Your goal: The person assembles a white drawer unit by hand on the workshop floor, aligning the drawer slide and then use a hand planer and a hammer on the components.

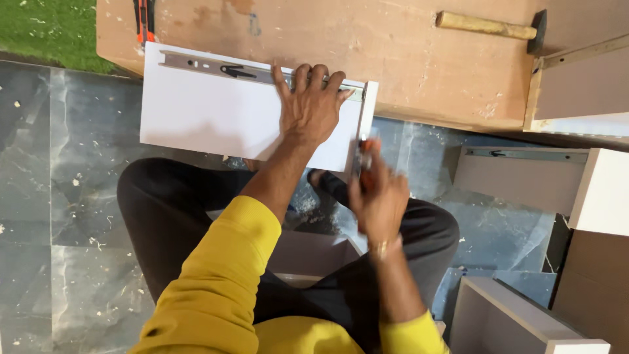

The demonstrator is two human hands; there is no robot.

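Left hand [309, 108] fingers spread flat, pinning white panel [209, 111]; right hand [378, 196] clamped on blurred tool [364, 157]. Keep panel pressed, tool square.

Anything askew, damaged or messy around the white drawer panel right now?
Nothing looks broken. The left hand presses the white drawer panel, whose grey metal slide rail lies straight along its top edge. The right hand holds a blurred tool at the panel's end. Wood chips litter the grey marble floor, and the worn wooden bench is stained.

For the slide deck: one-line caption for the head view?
Left hand presses a white drawer panel with metal slide rail on a wooden workbench; right hand grips a blurred tool.
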